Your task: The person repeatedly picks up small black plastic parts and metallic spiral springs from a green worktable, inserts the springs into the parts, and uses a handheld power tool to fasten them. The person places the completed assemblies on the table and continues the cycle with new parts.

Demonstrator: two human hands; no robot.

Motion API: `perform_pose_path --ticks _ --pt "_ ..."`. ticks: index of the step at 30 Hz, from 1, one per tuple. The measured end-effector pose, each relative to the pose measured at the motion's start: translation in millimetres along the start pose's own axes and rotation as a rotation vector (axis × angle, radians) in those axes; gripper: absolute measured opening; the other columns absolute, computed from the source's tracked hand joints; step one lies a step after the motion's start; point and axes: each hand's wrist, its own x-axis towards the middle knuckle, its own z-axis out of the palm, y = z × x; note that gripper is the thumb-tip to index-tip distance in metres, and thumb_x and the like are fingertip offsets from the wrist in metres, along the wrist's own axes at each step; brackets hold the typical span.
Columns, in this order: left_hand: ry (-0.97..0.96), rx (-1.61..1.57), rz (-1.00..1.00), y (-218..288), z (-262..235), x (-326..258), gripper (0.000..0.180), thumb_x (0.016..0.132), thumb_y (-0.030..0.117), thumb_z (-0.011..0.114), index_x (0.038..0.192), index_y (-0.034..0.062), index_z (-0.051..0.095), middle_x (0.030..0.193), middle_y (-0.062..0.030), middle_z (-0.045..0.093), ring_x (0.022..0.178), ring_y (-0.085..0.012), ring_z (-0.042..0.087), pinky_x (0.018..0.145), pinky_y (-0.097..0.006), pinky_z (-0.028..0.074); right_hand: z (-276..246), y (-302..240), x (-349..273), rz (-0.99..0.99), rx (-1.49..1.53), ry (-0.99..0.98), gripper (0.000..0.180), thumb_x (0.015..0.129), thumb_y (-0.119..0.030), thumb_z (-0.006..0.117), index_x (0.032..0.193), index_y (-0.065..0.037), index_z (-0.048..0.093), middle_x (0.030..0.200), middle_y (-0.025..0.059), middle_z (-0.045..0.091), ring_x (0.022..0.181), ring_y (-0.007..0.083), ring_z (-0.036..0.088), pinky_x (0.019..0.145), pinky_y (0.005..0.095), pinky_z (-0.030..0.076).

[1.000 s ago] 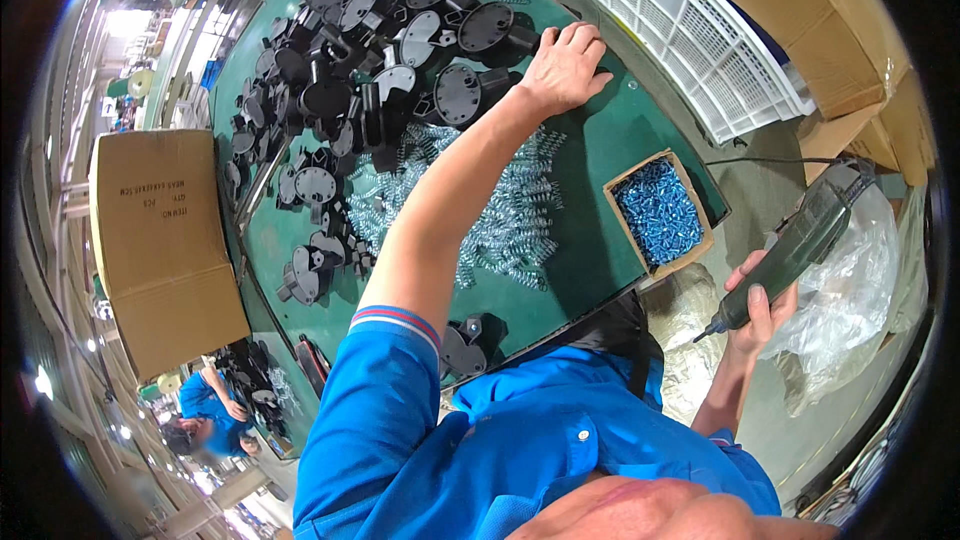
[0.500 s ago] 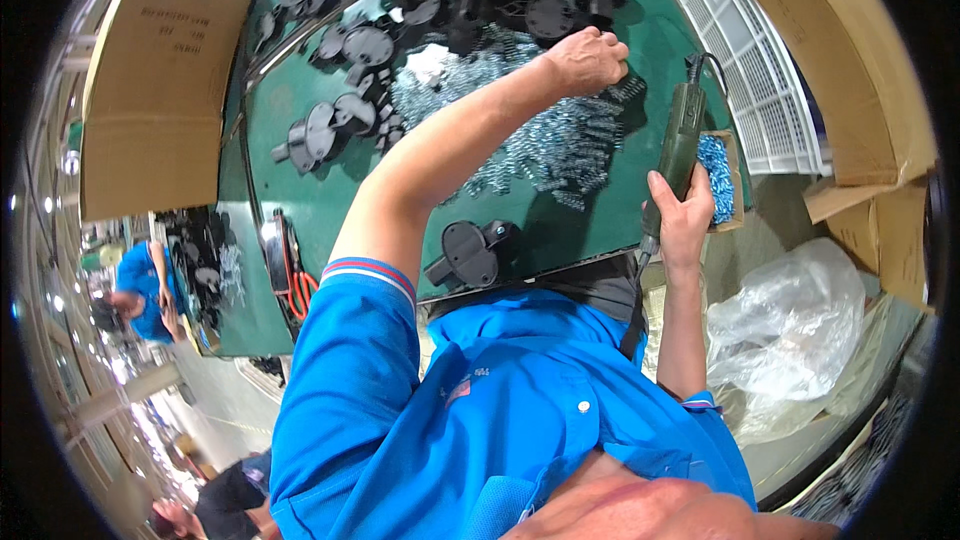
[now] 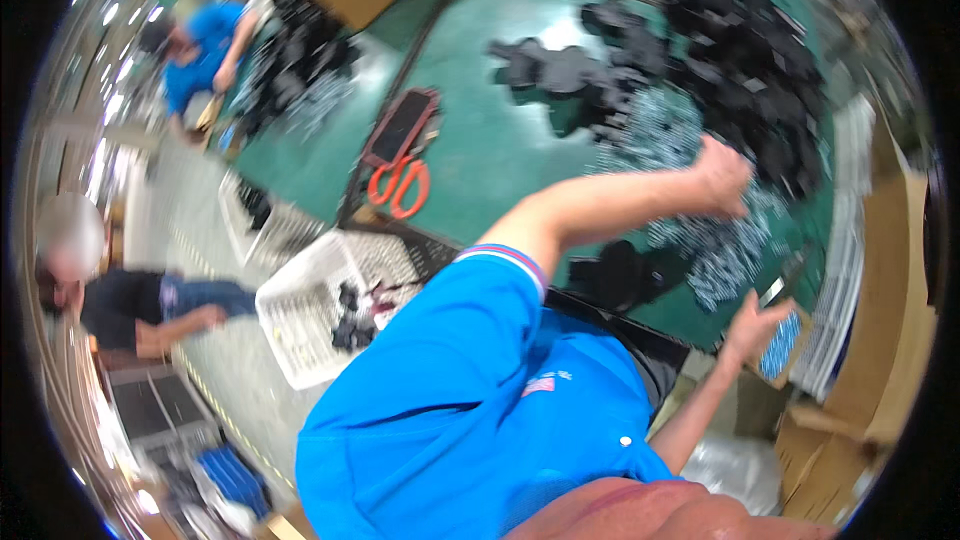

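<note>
My left hand (image 3: 722, 178) is over the heap of loose silvery screws (image 3: 722, 265) on the green table, its fingers curled together. Whatever they may hold is hidden and blurred. My right hand (image 3: 750, 328) is closed round a dark electric screwdriver (image 3: 785, 282) at the table's right edge. Beside that hand is a small carton of blue screws (image 3: 779, 345). Dark round plastic parts (image 3: 560, 70) lie beyond the heap, with many more piled at the far right. Another dark part (image 3: 608, 275) sits close to the near table edge, below my left forearm.
Orange-handled scissors (image 3: 410, 188) lie left of my arm by a dark flat device (image 3: 403, 126). A white basket (image 3: 290, 340) stands beside the table. Cardboard (image 3: 890, 310) borders the right; a clear plastic bag (image 3: 735, 470) lies below. Two people, one in blue (image 3: 210, 55), are at left.
My view has swung left, bringing the scissors and white basket into clearer sight. My left hand remains over the screw heap with curled fingers; the right still grips the screwdriver.
</note>
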Motion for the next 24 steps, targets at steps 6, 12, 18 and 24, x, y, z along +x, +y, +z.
perform_pose_path --ticks 6,12,18,24 --pt "0.156 -0.104 0.128 -18.6 37.4 -51.5 0.052 0.072 0.037 0.066 0.117 0.0088 0.064 0.126 -0.0233 0.052 0.129 -0.0391 0.039 0.099 -0.066 0.028 -33.1 -50.8 -5.1 -0.115 -0.151 -0.137 0.072 0.088 -0.023 0.068 0.145 0.002 0.032 0.139 0.0249 0.047 0.123 0.0415 0.047 0.102 0.0448 0.038" --pt "0.599 0.026 0.034 -72.4 31.2 -65.9 0.045 0.068 0.016 0.067 0.112 0.0070 0.064 0.116 -0.0175 0.057 0.121 -0.0355 0.048 0.096 -0.055 0.036 -46.0 -80.5 -9.5 -0.129 -0.214 -0.348 0.069 0.087 -0.022 0.065 0.145 -0.003 0.035 0.136 0.0217 0.050 0.121 0.0395 0.049 0.100 0.0447 0.039" --pt "0.540 0.281 -0.219 -198.6 -37.2 -131.0 0.069 0.064 0.015 0.074 0.130 0.0135 0.054 0.130 -0.0163 0.050 0.128 -0.0355 0.044 0.101 -0.051 0.036 -47.0 -81.5 -7.5 -0.025 -0.101 -0.256 0.070 0.077 -0.018 0.066 0.142 -0.005 0.042 0.132 0.0191 0.055 0.118 0.0379 0.053 0.098 0.0437 0.041" --pt "0.306 0.438 -0.192 -259.2 -32.6 -139.8 0.075 0.073 0.024 0.078 0.139 0.0178 0.046 0.137 -0.0098 0.050 0.125 -0.0318 0.050 0.098 -0.051 0.041 -42.4 -86.6 1.2 0.011 -0.009 -0.169 0.062 0.079 -0.025 0.068 0.135 -0.004 0.051 0.126 0.0198 0.059 0.114 0.0368 0.057 0.095 0.0421 0.044"
